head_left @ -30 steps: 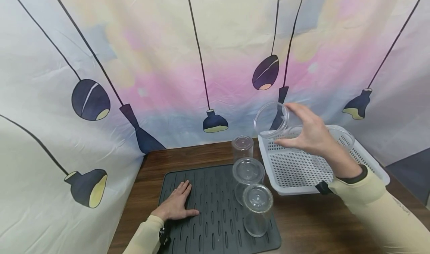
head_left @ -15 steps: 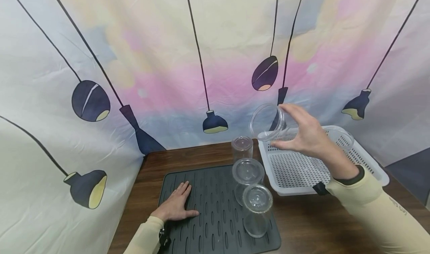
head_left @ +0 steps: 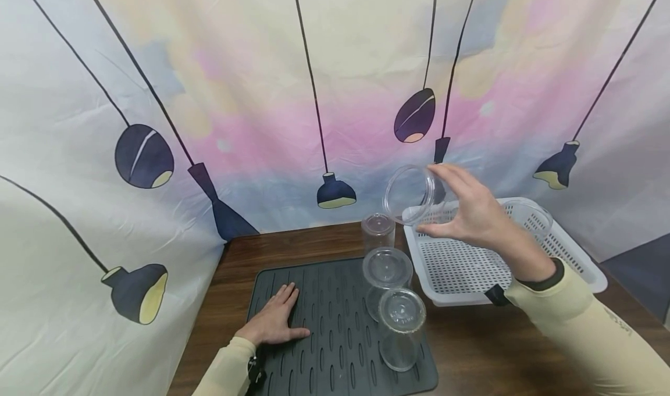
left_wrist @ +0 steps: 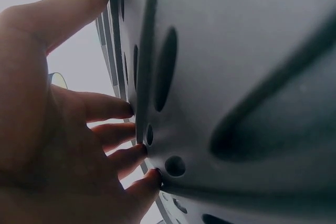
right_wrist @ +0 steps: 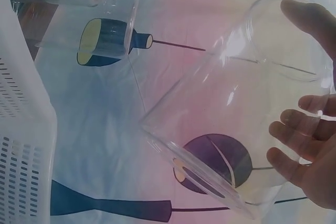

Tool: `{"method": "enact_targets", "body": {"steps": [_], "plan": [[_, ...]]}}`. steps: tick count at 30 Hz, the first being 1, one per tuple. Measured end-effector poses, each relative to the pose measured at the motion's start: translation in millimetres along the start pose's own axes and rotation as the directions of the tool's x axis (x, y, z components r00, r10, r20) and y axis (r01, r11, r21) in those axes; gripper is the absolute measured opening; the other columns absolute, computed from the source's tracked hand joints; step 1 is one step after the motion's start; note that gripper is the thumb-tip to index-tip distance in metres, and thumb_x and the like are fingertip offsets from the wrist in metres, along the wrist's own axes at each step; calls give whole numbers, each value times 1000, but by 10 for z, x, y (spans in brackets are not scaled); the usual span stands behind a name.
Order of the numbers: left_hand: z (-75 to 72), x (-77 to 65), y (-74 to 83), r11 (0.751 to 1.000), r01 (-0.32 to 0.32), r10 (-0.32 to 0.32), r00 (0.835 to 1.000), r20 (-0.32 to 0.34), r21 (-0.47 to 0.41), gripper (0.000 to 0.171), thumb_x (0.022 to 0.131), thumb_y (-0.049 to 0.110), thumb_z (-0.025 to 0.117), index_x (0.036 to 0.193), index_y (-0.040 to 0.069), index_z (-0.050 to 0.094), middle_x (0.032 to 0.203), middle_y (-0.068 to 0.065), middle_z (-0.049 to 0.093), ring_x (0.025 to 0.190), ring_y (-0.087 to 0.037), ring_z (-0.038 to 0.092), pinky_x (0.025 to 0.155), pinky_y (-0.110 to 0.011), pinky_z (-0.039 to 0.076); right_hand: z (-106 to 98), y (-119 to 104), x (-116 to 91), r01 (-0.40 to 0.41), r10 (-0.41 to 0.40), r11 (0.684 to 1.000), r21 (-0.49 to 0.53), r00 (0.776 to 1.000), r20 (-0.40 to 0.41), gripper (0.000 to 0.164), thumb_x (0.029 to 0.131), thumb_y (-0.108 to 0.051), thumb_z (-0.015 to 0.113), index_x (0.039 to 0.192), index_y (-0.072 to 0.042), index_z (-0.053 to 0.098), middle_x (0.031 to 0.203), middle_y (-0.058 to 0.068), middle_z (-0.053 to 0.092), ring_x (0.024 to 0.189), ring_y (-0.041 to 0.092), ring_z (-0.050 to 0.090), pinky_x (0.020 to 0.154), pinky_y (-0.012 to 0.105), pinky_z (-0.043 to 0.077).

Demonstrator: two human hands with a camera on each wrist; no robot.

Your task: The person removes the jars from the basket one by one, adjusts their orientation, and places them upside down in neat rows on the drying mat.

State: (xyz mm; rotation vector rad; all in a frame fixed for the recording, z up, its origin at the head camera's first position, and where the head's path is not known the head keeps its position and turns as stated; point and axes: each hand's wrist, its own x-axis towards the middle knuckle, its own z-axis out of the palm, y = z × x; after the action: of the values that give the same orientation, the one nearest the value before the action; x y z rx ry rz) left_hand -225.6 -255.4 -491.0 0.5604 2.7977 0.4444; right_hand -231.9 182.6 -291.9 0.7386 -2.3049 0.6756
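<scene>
My right hand [head_left: 473,216] holds a clear drinking glass [head_left: 409,195] above the white basket [head_left: 455,299]. Thumb and fingers grip the glass, which is tilted sideways with one round end toward the left; in the right wrist view the transparent glass [right_wrist: 210,98] shows as a wide cylinder. Spread out, my left hand [head_left: 274,319] rests on the left part of a dark grey drying mat [head_left: 324,326]. Along the mat's right side, three clear glasses stand base up in a row: a near one [head_left: 402,332], a middle one [head_left: 387,268] and a far one [head_left: 378,227].
Inside the perforated basket, at its right, another clear round-ended vessel [head_left: 528,218] is partly hidden by my right arm. Everything stands on a brown wooden table [head_left: 497,349]. A cloth printed with lamps [head_left: 262,122] hangs right behind the table.
My right hand has drifted slightly left and down with the glass. The left hand stays on the mat, and the standing glasses have not moved.
</scene>
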Motion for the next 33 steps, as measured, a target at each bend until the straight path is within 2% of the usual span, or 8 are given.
{"method": "enact_targets", "body": {"steps": [7, 14, 22, 27, 33], "plan": [[8, 7, -9, 1000, 5, -5, 1000, 1, 6, 101, 81, 59, 71, 151, -2, 30, 161, -20, 17, 149, -40, 15, 116, -57, 21, 16, -65, 10, 4, -4, 1000, 5, 999, 33, 107, 56, -36, 95, 147, -13, 42, 144, 16, 46, 131, 38, 44, 102, 63, 39], [14, 9, -12, 1000, 3, -3, 1000, 2, 18, 101, 81, 59, 70, 151, -2, 31, 161, -20, 18, 148, -40, 15, 116, -57, 22, 61, -116, 25, 95, -95, 995, -28, 996, 0, 108, 51, -39, 95, 142, -6, 47, 139, 18, 50, 126, 39, 48, 100, 61, 42], [-12, 23, 5, 1000, 14, -14, 1000, 14, 24, 101, 80, 59, 71, 150, -2, 32, 161, -21, 19, 148, -41, 16, 116, -58, 23, 80, -150, 44, 143, -144, 988, -64, 990, -9, 109, 51, -41, 94, 143, -7, 46, 139, 16, 50, 127, 37, 47, 102, 59, 40], [-66, 48, 56, 999, 4, -5, 1000, 17, 48, 101, 80, 61, 70, 149, -2, 34, 160, -21, 20, 147, -42, 17, 115, -59, 24, 100, -177, 57, 175, -176, 982, -75, 984, -10, 109, 51, -41, 94, 142, -6, 46, 138, 17, 51, 125, 39, 48, 102, 60, 40], [-188, 55, 183, 998, -32, 34, 999, -26, 51, 99, 81, 59, 70, 150, -2, 32, 160, -20, 20, 148, -41, 17, 114, -58, 26, 118, -207, 66, 190, -191, 977, -96, 982, -5, 110, 50, -44, 94, 142, -6, 46, 137, 18, 51, 125, 37, 48, 102, 59, 40]]}}
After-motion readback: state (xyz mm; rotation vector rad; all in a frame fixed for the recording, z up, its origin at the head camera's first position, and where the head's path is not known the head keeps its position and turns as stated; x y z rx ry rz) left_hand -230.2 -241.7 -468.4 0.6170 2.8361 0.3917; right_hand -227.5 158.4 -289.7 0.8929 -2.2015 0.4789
